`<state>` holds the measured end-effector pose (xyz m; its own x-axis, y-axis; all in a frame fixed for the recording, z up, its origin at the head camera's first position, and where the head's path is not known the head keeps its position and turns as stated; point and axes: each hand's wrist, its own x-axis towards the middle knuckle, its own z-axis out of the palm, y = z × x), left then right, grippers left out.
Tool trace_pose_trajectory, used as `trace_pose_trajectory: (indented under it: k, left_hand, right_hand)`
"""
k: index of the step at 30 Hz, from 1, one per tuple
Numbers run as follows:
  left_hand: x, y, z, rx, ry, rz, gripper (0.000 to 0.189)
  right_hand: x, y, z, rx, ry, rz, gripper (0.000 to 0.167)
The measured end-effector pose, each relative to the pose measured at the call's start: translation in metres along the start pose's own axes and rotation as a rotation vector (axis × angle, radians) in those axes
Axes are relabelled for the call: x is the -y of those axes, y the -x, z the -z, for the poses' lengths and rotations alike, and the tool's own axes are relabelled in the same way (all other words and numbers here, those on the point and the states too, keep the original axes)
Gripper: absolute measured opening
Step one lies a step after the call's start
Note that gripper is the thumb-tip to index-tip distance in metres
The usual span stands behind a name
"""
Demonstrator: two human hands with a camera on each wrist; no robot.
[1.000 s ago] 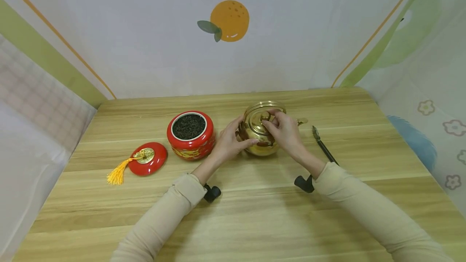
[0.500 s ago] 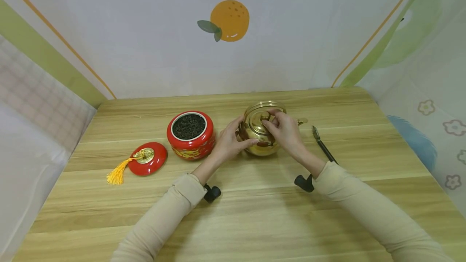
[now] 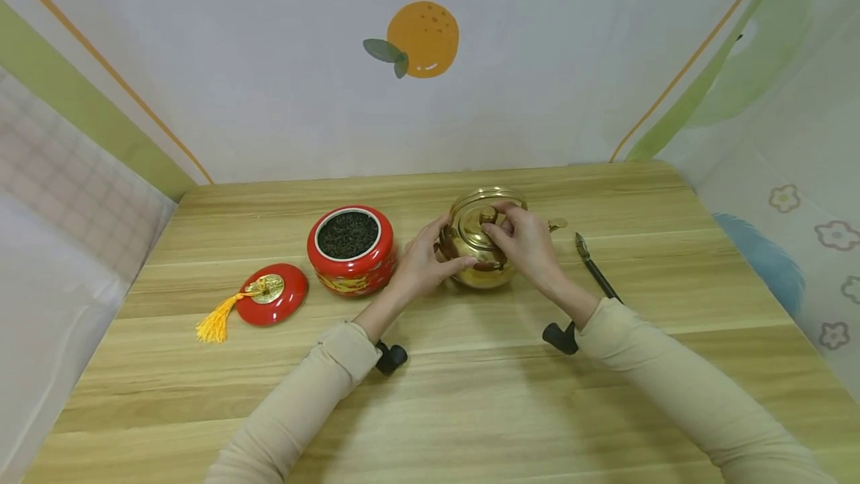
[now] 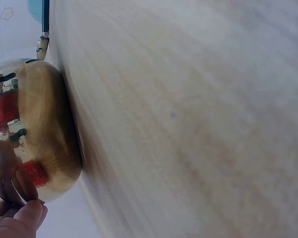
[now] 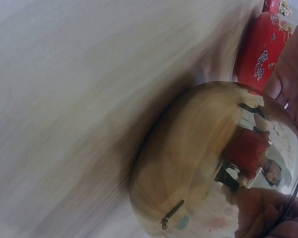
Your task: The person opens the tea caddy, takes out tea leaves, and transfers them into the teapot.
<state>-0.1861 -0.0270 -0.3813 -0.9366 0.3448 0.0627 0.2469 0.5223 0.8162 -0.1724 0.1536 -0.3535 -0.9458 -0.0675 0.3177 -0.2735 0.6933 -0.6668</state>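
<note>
A shiny brass teapot stands upright on the wooden table, its spout toward the right. My left hand holds the pot's left side, thumb along the front; the other fingers are partly hidden. With thumb and fingers, my right hand pinches the knob of the teapot lid, which sits on the pot. In the right wrist view the teapot body mirrors the surroundings. Close to my left hand is a red jar, uncovered and filled with dark tea leaves.
The jar's red lid lies at the left, with a gold medallion and a yellow tassel. Right of the teapot lies a black-handled tool with a metal tip, partly behind my right arm. A white printed cloth hangs behind the table.
</note>
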Motion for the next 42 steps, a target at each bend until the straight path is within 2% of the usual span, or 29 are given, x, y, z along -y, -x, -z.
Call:
trace_pose_trajectory:
  k: [28, 32, 36, 39, 42]
  left_hand:
    - [0.000, 0.001, -0.001, -0.007, -0.010, -0.014, 0.084]
    - [0.000, 0.002, -0.001, 0.005, -0.020, -0.011, 0.085]
    - [-0.001, 0.005, 0.002, -0.005, -0.039, -0.019, 0.089]
    - [-0.004, 0.010, 0.006, -0.009, -0.047, -0.059, 0.090]
    - [-0.006, 0.021, 0.012, -0.019, -0.026, -0.119, 0.085]
  right_hand:
    - [0.001, 0.003, 0.000, 0.001, 0.033, 0.025, 0.034]
    - [-0.001, 0.010, 0.000, -0.004, -0.022, 0.051, 0.041]
    - [-0.002, 0.020, 0.000, -0.050, -0.109, 0.104, 0.049]
    - [0.000, 0.028, 0.001, -0.083, -0.194, 0.163, 0.049]
    - [0.004, 0.035, 0.001, -0.077, -0.280, 0.222, 0.045]
